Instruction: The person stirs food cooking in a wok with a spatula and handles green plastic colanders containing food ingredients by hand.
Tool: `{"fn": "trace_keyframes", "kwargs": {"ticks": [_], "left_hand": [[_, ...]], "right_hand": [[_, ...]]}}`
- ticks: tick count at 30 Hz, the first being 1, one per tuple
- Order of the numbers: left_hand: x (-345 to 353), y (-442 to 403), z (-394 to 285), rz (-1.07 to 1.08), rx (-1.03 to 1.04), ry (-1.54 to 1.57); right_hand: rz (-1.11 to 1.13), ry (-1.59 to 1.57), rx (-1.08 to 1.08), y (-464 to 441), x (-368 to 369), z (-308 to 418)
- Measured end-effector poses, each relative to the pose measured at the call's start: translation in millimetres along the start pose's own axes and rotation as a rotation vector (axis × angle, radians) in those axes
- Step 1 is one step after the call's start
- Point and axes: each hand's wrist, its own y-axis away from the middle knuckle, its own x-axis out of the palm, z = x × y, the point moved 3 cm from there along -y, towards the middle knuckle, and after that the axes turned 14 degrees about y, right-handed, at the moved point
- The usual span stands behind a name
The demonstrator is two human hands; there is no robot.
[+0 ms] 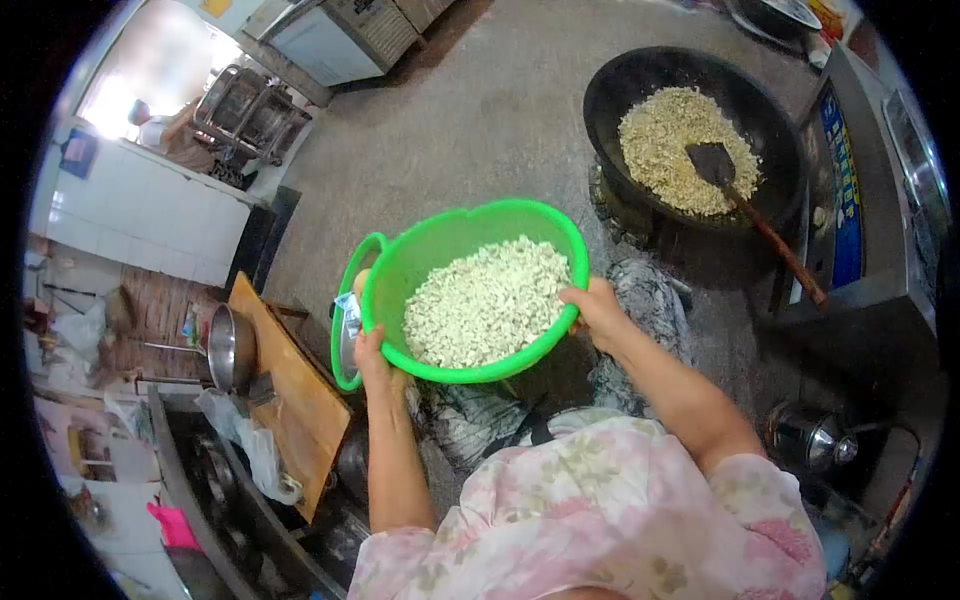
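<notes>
A bright green plastic basin point(400, 262) full of small pale chopped pieces point(487, 305) hangs in front of my body, held by both hands. My left hand point(372, 352) grips its rim at the lower left. On the opposite side, my right hand point(594, 308) has its fingers wrapped round the rim. Beside the basin's left edge is a second green-rimmed round item point(340, 350), partly hidden. To the upper right sits a large black wok point(612, 95) with yellowish chopped pieces point(672, 140) in it. A wooden-handled spatula point(745, 202) lies across them and over the wok's rim.
At left stand a wooden board point(300, 400) with a clear plastic bag on it and a metal bowl point(231, 348). A metal kettle point(808, 437) is at lower right, below a steel counter point(870, 240). A person point(165, 130) is in the far upper-left doorway.
</notes>
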Motion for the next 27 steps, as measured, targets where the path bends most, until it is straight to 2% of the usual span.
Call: {"fn": "trace_keyframes", "kwargs": {"ticks": [3, 7, 9, 16, 27], "left_hand": [[-11.4, -10.5, 10.3, 0.131, -0.007, 0.019], [-59.8, -18.1, 28.3, 0.081, -0.049, -0.062], [-58.3, -17.3, 35.9, 0.072, -0.080, -0.026], [-52.4, -34.8, 37.2, 0.062, -0.200, -0.028], [-59.9, -31.0, 43.4, 0.100, -0.122, -0.029]], "right_hand": [[-0.003, 0.004, 0.035, 0.6, -4.9, -15.6], [-0.087, 0.061, 0.010, -3.5, -0.3, -29.4], [-0.164, 0.075, -0.028, -11.1, 0.6, -34.9], [-0.145, 0.111, 0.079, -12.5, -1.5, -22.4], [-0.112, 0.074, 0.090, -14.0, -4.4, -35.2]]}}
